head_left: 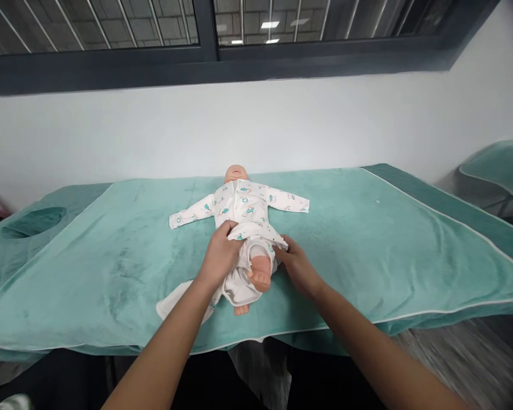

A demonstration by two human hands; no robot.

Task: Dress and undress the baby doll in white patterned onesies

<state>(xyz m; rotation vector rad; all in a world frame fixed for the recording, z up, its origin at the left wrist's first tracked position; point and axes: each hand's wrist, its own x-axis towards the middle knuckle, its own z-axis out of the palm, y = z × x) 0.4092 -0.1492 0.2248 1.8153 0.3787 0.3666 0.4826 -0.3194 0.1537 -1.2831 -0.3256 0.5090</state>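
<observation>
A baby doll point(236, 173) lies on its back on the green bed cover, head toward the wall, arms stretched sideways. It wears a white printed baby top point(243, 202). White baby trousers point(241, 287) sit bunched around its legs, with one bare foot point(260, 279) raised out of the cloth and the other foot showing below. My left hand point(221, 250) is closed on the top's lower hem at the doll's left-side edge in view. On the opposite side, my right hand point(297, 265) pinches the hem by the hip. Both hands' fingertips are partly hidden by cloth.
The teal cover point(367, 245) spreads over a bed with a face hole point(34, 222) at its left end. A white wall point(154, 131) and a barred window stand behind. At the far right is a green-covered seat or bed point(502, 168). The bed's front edge is close to my legs.
</observation>
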